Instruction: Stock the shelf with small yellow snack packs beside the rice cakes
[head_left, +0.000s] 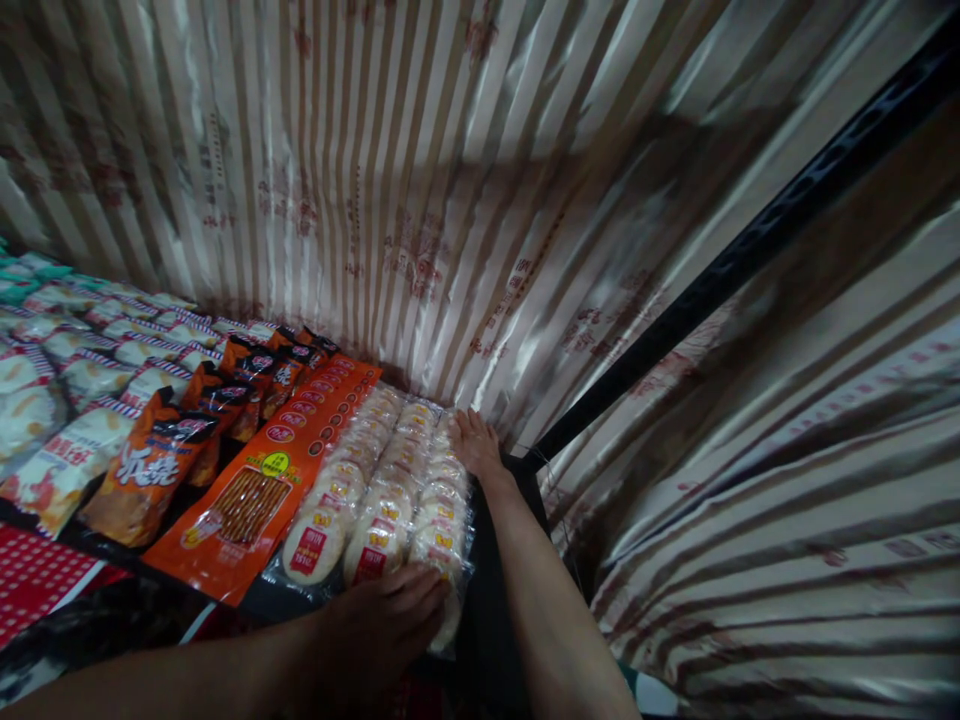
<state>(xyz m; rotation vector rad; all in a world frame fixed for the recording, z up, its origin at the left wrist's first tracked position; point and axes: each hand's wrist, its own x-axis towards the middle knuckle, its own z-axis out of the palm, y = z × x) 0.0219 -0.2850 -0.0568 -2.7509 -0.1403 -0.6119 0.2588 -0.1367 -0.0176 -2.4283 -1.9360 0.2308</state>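
A clear bag of round rice crackers (382,490) lies flat at the right end of a shelf, holding three rows of individually wrapped pieces. My left hand (386,625) rests on the bag's near edge, fingers curled over it. Reaching along the bag's right side, my right hand (474,440) touches the bag's far right corner, close to the striped curtain. Just left of the bag lies a long orange snack packet (281,470).
Rows of orange and white snack bags (150,465) fill the shelf to the left. A shiny striped curtain (420,180) hangs behind and to the right. A black metal post (750,245) slants up from the shelf's right corner.
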